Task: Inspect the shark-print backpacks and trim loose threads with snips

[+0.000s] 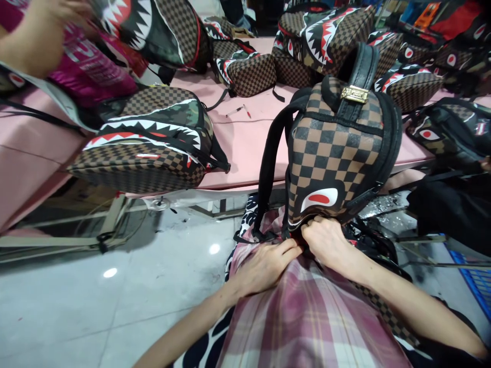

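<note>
A small checkered backpack (333, 153) in brown and black stands tilted in my lap, against the table's front edge. It has a red and white eye patch, a black top handle with a gold metal piece, and black shoulder straps. My right hand (326, 243) is closed in a fist on its lower edge, just under the eye patch. Beside it, my left hand (270, 263) has its fingers bent together at the same low edge, closed on the backpack. The fingertips of both hands are partly hidden, and so is the bag's underside. A plaid apron (295, 317) lies beneath my hands.
The pink table (245, 143) holds a large shark-mouth backpack (146, 143) at left, several similar bags behind, and pens (241, 110). At upper left, a person in a magenta shirt (92, 61) handles another bag (164, 30). A blue crate (471, 281) stands at far right.
</note>
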Action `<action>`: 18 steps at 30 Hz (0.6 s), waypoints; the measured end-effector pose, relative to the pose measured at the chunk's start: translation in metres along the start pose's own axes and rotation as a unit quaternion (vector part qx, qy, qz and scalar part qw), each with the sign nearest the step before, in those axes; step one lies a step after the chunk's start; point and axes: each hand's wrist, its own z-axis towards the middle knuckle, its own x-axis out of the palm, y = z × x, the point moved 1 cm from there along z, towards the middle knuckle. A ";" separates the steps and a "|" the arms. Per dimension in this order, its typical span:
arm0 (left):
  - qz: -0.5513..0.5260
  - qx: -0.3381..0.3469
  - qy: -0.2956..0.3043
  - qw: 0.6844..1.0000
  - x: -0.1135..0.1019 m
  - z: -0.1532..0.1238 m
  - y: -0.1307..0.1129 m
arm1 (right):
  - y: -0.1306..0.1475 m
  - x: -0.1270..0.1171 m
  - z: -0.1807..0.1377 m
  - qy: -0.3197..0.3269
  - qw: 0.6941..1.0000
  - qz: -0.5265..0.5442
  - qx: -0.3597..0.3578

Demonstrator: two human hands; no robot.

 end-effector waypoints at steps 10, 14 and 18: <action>-0.007 0.006 0.001 1.000 -0.002 0.001 -0.002 | 0.000 0.002 0.002 0.006 1.000 0.001 -0.009; -0.007 0.005 0.000 1.000 -0.002 0.002 -0.002 | -0.003 0.011 0.001 -0.007 1.000 0.000 -0.014; -0.007 0.004 -0.001 1.000 0.000 0.002 -0.001 | -0.006 0.018 0.001 -0.011 1.000 -0.002 -0.021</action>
